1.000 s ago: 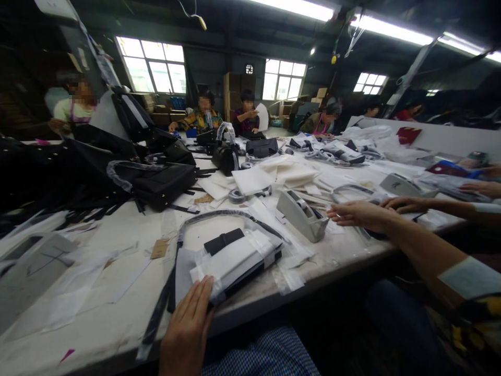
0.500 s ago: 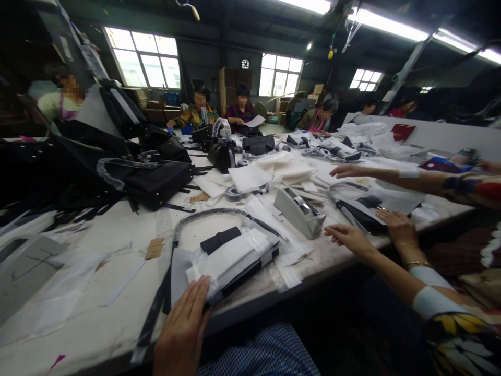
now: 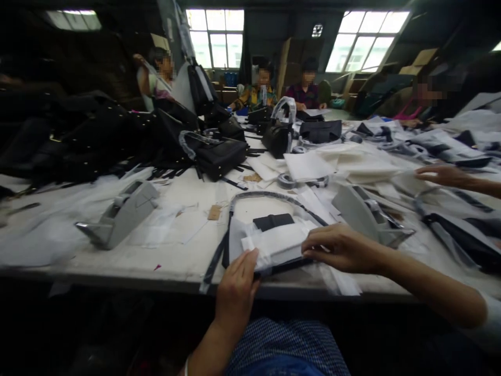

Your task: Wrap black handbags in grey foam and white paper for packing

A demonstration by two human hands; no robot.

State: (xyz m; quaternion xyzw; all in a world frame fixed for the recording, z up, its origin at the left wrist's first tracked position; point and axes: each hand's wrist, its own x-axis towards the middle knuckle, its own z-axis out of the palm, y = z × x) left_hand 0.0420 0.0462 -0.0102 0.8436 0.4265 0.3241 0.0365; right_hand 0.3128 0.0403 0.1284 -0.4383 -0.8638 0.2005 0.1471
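- From the head view, our handbag [image 3: 287,266] lies on the worktable [image 3: 182,196] right in front of us, close to its near edge, with the film-wrapped handle [image 3: 270,194] arched away on the far side and a dark strap [image 3: 215,262] trailing off to the left.
- A folded white wrapping [image 3: 279,241] lies across the bag, and a black tab [image 3: 273,221] shows just beyond it.
- Our left hand [image 3: 237,282] rests at the wrapping's near left corner, fingers stretched out and close together, thumb lower and apart from them; we cannot tell whether the thumb clamps the bag's edge.
- Our right hand [image 3: 336,248] is at the wrapping's right end, fingers half curled with the thumb tucked under; blur keeps us from telling whether the fingertips pinch anything.
- Just beyond our right forearm stands a grey tape dispenser [image 3: 360,209]; another dispenser [image 3: 125,214] stands to the left, with a brown tag [image 3: 214,212] between it and the bag.
- Farther right, a co-worker's hand [image 3: 442,175] reaches over white sheets, above another bag [image 3: 456,237].
- We judge the step in hand to be handling the wrapping at both its ends.
- As we see it, the next move calls for a steady left hand on the corner and light, precise right fingertips, so that the thin wrapping neither creases nor slips.
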